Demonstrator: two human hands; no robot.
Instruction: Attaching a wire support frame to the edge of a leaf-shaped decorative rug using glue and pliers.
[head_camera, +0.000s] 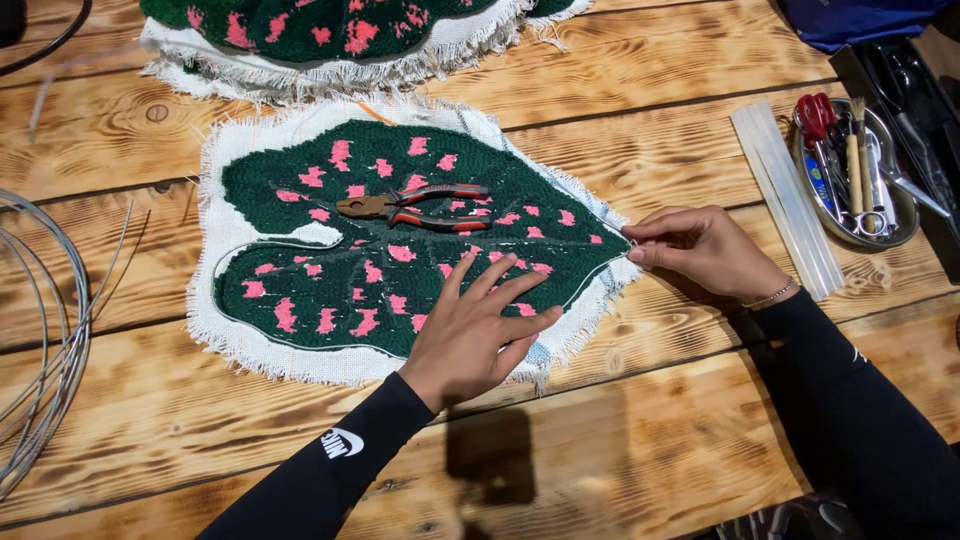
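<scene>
The tufted leaf rug (400, 245) lies flat on the bench (650, 440), pliers (410, 207) resting on its middle; left hand (478, 325) pressed open on its lower edge; right hand (700, 250) pinches its pointed tip; it looks soft, floppy, best held by the fringe.

On the wooden table (650, 60), wire coils (40, 340) lie at nine o'clock, glue sticks (785, 195) and a metal tool tray (860, 175) at two, another tufted leaf (330, 30) at twelve.
</scene>
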